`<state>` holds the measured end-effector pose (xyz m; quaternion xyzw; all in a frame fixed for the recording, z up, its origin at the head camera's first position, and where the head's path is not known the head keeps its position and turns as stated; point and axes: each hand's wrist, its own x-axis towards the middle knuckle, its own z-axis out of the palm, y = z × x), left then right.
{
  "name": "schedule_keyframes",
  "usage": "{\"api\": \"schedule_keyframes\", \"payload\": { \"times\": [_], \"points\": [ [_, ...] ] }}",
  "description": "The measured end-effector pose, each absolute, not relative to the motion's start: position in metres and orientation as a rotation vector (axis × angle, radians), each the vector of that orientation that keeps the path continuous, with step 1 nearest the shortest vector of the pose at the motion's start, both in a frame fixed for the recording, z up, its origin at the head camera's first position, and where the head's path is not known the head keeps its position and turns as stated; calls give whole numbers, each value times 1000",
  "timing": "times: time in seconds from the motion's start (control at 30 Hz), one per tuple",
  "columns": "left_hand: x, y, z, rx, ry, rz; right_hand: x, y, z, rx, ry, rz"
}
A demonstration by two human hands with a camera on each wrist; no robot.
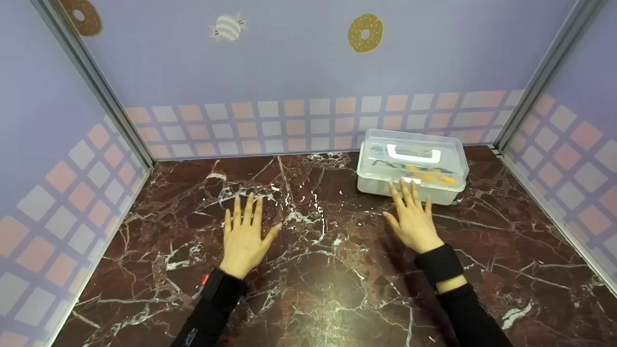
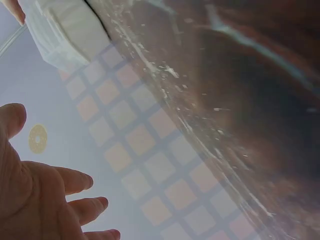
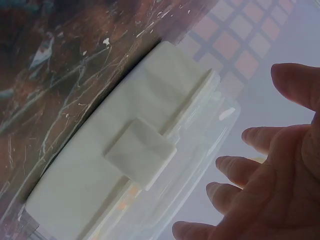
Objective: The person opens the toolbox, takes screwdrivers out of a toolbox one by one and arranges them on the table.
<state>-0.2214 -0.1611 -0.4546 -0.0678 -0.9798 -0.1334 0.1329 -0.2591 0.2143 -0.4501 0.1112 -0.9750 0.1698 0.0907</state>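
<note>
A translucent plastic storage box (image 1: 409,166) with a clear lid and a white carry handle (image 1: 413,154) stands at the back right of the table. Orange and dark items show dimly through its lid. My right hand (image 1: 412,224) is spread just in front of the box, its fingertips overlapping the front latch (image 1: 410,181) in the head view. The right wrist view has the white latch (image 3: 141,152) close up, with the fingers (image 3: 235,170) apart from it. Over the left-centre of the table my left hand (image 1: 245,243) is spread palm down and holds nothing.
The dark red marble-patterned table (image 1: 308,284) is enclosed by lilac panels (image 1: 299,62) at the back and both sides, joined by grey metal corner posts (image 1: 96,86). The box stands near the back panel and the right corner.
</note>
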Motion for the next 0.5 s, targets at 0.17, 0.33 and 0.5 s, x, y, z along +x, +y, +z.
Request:
{"api": "schedule_keyframes", "payload": {
  "times": [0.17,0.33,0.5],
  "points": [
    [-234,-149,-445,-203,-2896,-362,-259,218,-444,328,-2894,490],
    [-249,-132,-440,-234,-2937,-344,-262,225,-438,319,-2907,498],
    [-267,-109,-440,-309,-2924,-359,-266,235,-433,289,-2913,509]
  ]
}}
